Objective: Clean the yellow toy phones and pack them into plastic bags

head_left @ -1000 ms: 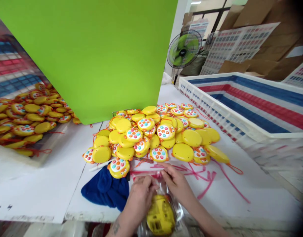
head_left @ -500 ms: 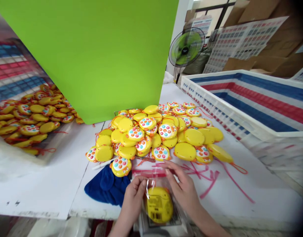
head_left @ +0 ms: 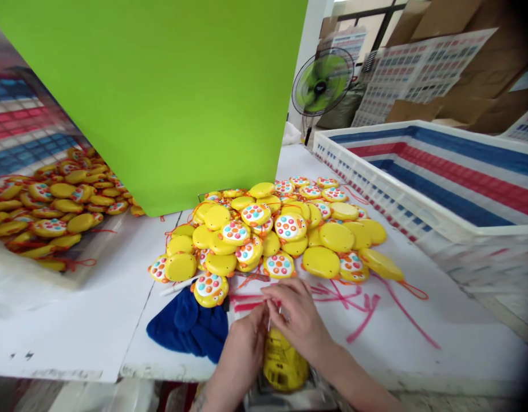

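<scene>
At the table's front edge, a clear plastic bag [head_left: 309, 395] holds a yellow toy [head_left: 285, 366] with a printed barcode label. My left hand [head_left: 247, 337] pinches the bag's upper left part, its fingers closed. My right hand [head_left: 300, 320] is closed on the bag's top edge, with thumb and forefinger together close beside my left fingertips. Just beyond is a heap of yellow animal-shaped toys [head_left: 336, 237]; some show white backs with coloured dots, and orange cords hang from several. One dotted toy [head_left: 209, 289] rests on a dark blue cloth [head_left: 182, 329] left of my hands.
Pink strips [head_left: 362, 323] lie on the white table [head_left: 418, 355] to the right. A green panel [head_left: 161, 103] rises behind the heap. White basket [head_left: 461, 232] with striped lining stands right; a container [head_left: 75, 274] of similar toys stands left. Behind are a fan [head_left: 319, 87] and cardboard boxes [head_left: 483, 86].
My hands have come together at the top of the bag; the right moved left. The bag's mouth is drawn narrower, and the bagged toy has shifted slightly right.
</scene>
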`<action>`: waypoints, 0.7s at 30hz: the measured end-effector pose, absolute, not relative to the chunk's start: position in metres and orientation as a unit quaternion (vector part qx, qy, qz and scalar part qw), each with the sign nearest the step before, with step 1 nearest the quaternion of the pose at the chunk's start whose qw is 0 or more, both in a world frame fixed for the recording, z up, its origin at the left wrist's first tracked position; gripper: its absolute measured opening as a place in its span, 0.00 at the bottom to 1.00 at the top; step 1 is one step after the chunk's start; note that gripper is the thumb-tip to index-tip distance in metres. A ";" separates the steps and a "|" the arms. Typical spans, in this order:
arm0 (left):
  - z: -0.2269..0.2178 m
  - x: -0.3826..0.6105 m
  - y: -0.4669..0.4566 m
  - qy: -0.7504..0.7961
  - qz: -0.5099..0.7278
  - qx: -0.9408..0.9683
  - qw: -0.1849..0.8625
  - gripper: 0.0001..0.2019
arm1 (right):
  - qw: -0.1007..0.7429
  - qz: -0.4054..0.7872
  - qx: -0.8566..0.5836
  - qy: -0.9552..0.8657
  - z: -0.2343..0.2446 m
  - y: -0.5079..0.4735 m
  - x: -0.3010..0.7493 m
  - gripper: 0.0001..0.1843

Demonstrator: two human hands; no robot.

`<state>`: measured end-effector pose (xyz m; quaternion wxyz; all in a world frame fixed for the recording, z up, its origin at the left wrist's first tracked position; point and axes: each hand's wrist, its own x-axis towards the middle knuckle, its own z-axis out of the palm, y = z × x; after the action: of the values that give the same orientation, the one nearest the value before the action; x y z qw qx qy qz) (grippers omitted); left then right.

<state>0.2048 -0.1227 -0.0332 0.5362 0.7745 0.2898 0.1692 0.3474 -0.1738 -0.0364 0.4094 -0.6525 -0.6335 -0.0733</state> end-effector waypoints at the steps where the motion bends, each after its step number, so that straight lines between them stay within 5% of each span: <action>1: -0.036 0.205 -0.121 0.291 0.169 0.769 0.544 0.15 | 0.418 -0.068 -0.678 -0.602 -0.041 -0.176 0.356 0.09; 8: -0.073 0.199 -0.107 0.355 0.187 0.590 0.701 0.20 | 0.383 -0.152 -0.810 -0.416 -0.091 -0.251 0.462 0.06; 14: -0.083 0.199 -0.104 0.353 0.186 0.520 0.755 0.26 | 0.202 -0.258 -0.838 -0.436 -0.115 -0.296 0.499 0.19; 18: -0.081 0.201 -0.105 0.354 0.177 0.522 0.755 0.26 | 0.285 -0.291 -0.813 -0.417 -0.095 -0.269 0.477 0.16; 21: -0.078 0.201 -0.105 0.356 0.185 0.534 0.745 0.23 | 0.340 -0.203 -0.777 -0.489 -0.082 -0.239 0.446 0.12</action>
<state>0.2009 -0.1050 -0.0780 0.7447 0.5336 0.3559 0.1846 0.4464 -0.2394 -0.0818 0.3404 -0.7769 -0.4892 -0.2029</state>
